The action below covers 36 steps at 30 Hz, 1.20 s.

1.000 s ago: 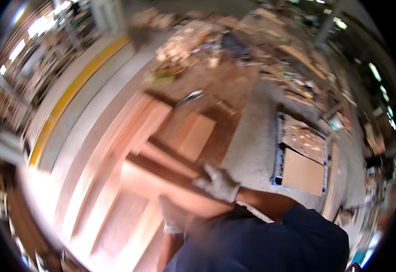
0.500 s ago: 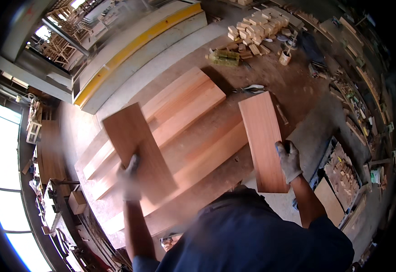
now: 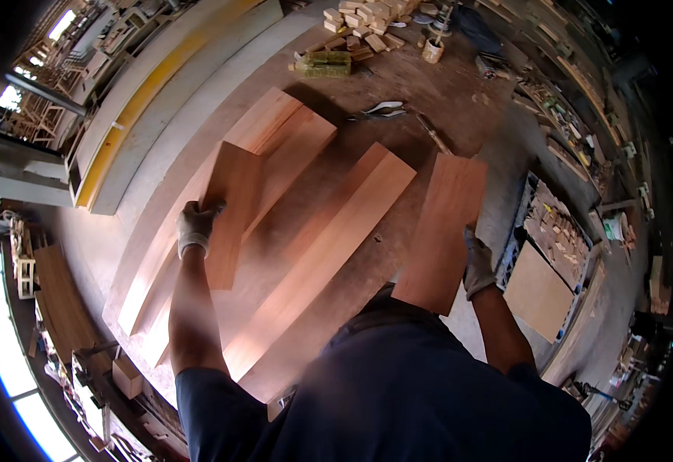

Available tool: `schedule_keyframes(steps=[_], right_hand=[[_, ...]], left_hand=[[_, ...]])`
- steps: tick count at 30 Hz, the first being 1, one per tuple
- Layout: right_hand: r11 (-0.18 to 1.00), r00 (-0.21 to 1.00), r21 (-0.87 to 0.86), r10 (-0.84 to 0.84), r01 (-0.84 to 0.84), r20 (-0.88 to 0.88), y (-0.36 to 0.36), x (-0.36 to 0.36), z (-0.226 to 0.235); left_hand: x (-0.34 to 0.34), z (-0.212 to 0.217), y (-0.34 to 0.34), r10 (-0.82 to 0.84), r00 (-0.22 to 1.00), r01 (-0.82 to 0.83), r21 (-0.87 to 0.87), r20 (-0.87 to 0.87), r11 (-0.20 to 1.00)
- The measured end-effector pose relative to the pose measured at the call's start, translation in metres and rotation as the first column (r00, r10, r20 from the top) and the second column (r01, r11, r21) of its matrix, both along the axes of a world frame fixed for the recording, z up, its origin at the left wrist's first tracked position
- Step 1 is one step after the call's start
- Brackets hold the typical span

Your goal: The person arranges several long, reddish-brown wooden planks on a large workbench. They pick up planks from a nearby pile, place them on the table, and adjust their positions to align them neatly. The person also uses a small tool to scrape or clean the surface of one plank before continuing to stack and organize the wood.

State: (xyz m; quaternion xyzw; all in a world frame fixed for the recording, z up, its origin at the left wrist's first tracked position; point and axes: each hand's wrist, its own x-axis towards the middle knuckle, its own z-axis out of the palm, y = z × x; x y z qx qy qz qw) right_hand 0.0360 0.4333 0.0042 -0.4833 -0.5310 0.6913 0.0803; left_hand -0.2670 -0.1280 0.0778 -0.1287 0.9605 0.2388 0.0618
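My left hand grips one board by its edge; my right hand grips a second board, above the bench.

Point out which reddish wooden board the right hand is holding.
It is the board farthest to the person's right, gripped at its right edge by the gloved right hand. The left hand grips another board; the long planks between lie unheld on the workbench.
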Motion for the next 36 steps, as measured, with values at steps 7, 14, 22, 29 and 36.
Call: schedule_keyframes(steps=[7, 14, 22, 29, 36], right_hand=[[0.971, 0.987, -0.204, -0.141, 0.123, -0.076, -0.034, 0.008, 0.014], [0.911, 0.996, -0.411, -0.008, -0.029, -0.087, -0.032, 0.013, 0.008], [0.870, 0.987, -0.477, 0.059, -0.124, -0.148, -0.058, -0.004, 0.003], [0.800, 0.960, -0.543, 0.140, -0.255, -0.244, -0.128, -0.067, -0.025], [0.815, 0.970, -0.526, 0.207, -0.245, -0.130, -0.187, -0.103, -0.042]], left_hand=[[0.152, -0.069, 0.042, -0.520, 0.848, 0.515, -0.072, -0.099, 0.854], [0.265, -0.061, 0.063, -0.420, 0.886, 0.446, -0.112, 0.196, 0.888], [0.243, -0.029, 0.041, -0.657, 0.750, 0.625, -0.250, -0.070, 0.740], [0.186, 0.055, 0.033, -0.431, 0.896, 0.434, -0.008, 0.105, 0.901], [0.186, 0.060, 0.033, -0.414, 0.910, 0.415, -0.030, 0.035, 0.909]])
